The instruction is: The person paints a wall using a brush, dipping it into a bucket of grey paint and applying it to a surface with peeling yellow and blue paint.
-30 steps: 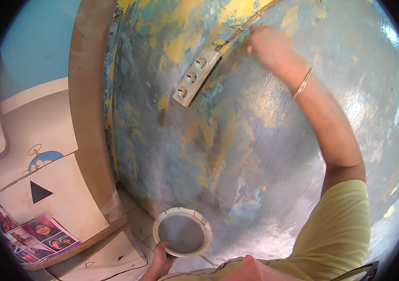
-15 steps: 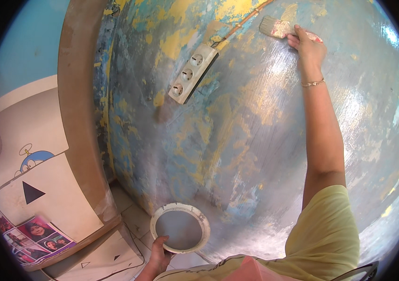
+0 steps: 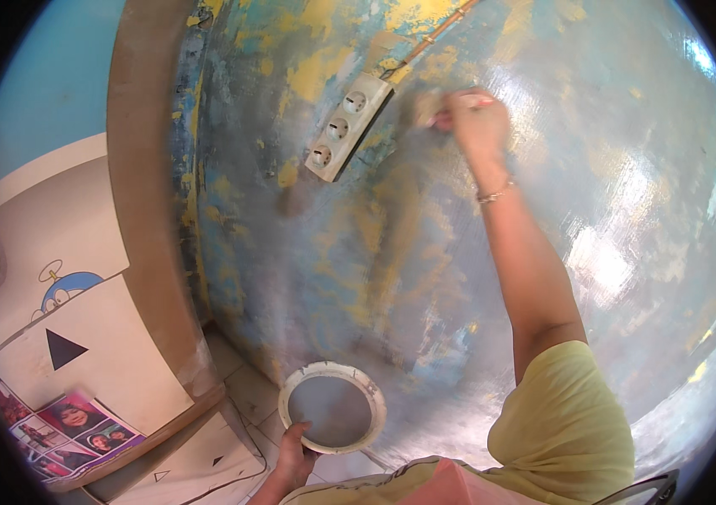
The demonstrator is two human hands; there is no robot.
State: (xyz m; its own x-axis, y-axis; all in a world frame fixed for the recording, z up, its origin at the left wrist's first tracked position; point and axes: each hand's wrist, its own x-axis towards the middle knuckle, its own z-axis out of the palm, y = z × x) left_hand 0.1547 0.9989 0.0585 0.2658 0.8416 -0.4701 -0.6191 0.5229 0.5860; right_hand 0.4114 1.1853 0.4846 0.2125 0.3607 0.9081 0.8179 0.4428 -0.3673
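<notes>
My right hand [image 3: 479,130], wearing a bracelet, is closed around a paintbrush [image 3: 430,109] and blurred by motion. The brush's pale bristles reach toward the wall [image 3: 450,252], patchy in grey, yellow and blue, with wet-looking shine to the right; whether they touch it is hard to tell. Low in the view, my left hand [image 3: 292,456] grips a round white tub by its rim [image 3: 333,369], thumb over the inside edge. Smooth grey paint [image 3: 330,412] lies in the tub.
Left of the brush, a white three-socket power strip [image 3: 348,126] is fixed to the wall, its cable [image 3: 435,35] running up and right. At the left stands a brown wooden edge [image 3: 141,185] beside pale panels with a cartoon figure [image 3: 72,290] and photo prints [image 3: 72,421]. Floor tiles [image 3: 244,391] show below.
My right hand has swept the brush left and down across the wall, closer to the power strip. The tub in my left hand sits slightly further right in view.
</notes>
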